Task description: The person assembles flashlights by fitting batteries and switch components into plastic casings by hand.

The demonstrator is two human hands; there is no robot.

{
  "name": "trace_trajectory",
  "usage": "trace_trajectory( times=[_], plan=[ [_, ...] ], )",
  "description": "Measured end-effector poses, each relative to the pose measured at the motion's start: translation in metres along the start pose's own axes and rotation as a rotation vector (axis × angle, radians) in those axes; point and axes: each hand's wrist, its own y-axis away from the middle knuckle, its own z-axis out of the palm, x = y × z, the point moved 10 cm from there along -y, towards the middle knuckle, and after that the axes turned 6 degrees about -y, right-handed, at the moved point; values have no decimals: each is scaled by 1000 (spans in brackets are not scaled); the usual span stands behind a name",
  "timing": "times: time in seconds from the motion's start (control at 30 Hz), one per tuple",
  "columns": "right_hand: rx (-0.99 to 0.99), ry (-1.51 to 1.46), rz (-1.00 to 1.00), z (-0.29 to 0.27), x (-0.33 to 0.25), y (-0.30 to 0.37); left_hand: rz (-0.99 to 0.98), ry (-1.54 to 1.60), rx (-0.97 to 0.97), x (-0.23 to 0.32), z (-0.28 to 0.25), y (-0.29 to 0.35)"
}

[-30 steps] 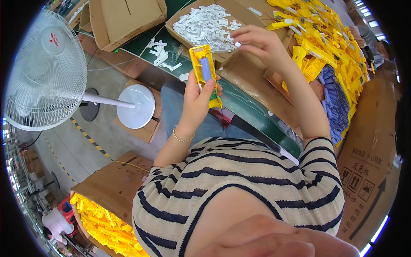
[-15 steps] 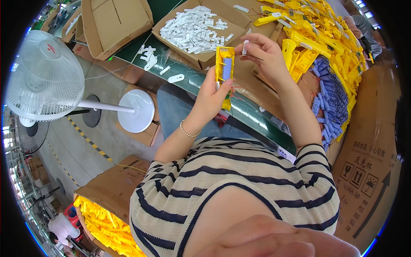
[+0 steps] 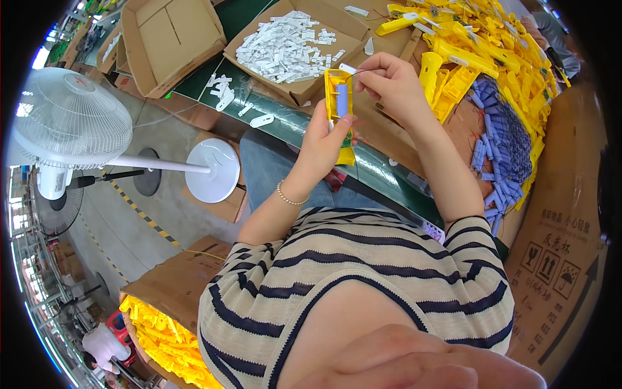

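Observation:
My left hand [image 3: 319, 141] is closed around a long yellow plastic housing [image 3: 346, 156], its thumb lying along the open side. Inside the housing sits a blue cylindrical battery cell [image 3: 342, 100], with thin wires near the thumb. At the housing's upper end, my right hand [image 3: 400, 89] is pinched on a small white plastic piece [image 3: 348, 69]. A dark wire runs by those fingertips; how the piece is attached is too small to tell.
Loose white parts fill a cardboard tray [image 3: 356, 53]; several more lie on the green table [image 3: 291, 132]. Yellow housings [image 3: 463, 55] and blue cells [image 3: 495, 139] are heaped at right. A white fan [image 3: 71, 123] stands at left, a carton of yellow parts [image 3: 188, 266] at lower left.
My right hand has brought the white piece left, from beside the housing to its upper end, and the piece has turned from upright to nearly level. My left hand keeps its hold.

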Motion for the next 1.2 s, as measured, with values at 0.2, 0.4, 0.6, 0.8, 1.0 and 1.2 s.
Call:
trace_trajectory(
  times=[0.2, 0.4, 0.6, 0.8, 1.0, 1.2],
  plan=[
    [-87, 115, -12, 9, 2, 1, -60, 8, -70, -5, 10, 3],
    [-89, 165, -91, 4, -1, -1, -27, -93, -127, 5, 11, 4],
    [-54, 723, -113, 1, -24, 4, -129, -51, -295, -3, 19, 9],
    [-371, 227, -4, 10, 6, 11, -280, 433, -535, 10, 27, 20],
    [143, -224, 36, -17, 11, 43, -10, 570, -368, 38, 30, -12],
    [123, 254, 5, -7, 14, 71, -59, -44, -235, 35, 31, -45]
  ],
)
